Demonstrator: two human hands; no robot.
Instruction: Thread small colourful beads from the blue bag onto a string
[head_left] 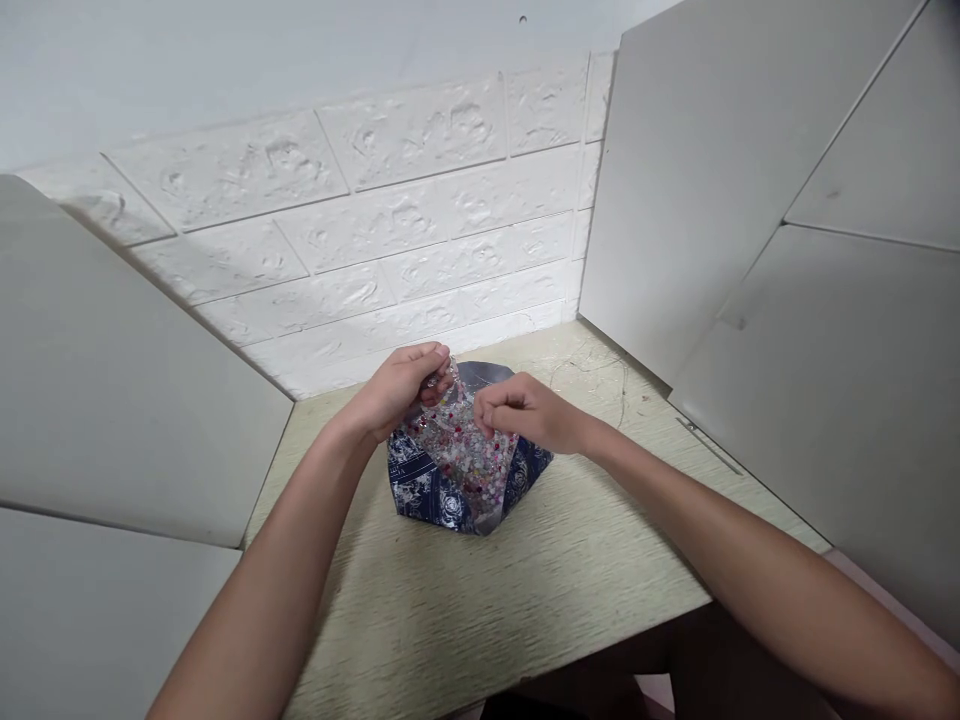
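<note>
left hand (397, 390): clamped on the top of a navy-and-silver patterned plastic pouch (416, 485) holding pink-and-silver sequins (457, 450)
right hand (525, 410): curled, pinching the pouch's clear front
pouch: between both hands, on the pale wood-grain table (480, 620)

The left hand (394, 390) and right hand (525, 412) are hiding the top of a navy patterned pouch (414, 480) at the frame's center, and the small pink-and-white pieces (457, 445) inside are showing too tiny to identify. The left forearm (262, 620) is running off the bottom edge, the right forearm (787, 550) is running off the lower right, and the fine strands (589, 375) at center right are too thin to tell.
</note>
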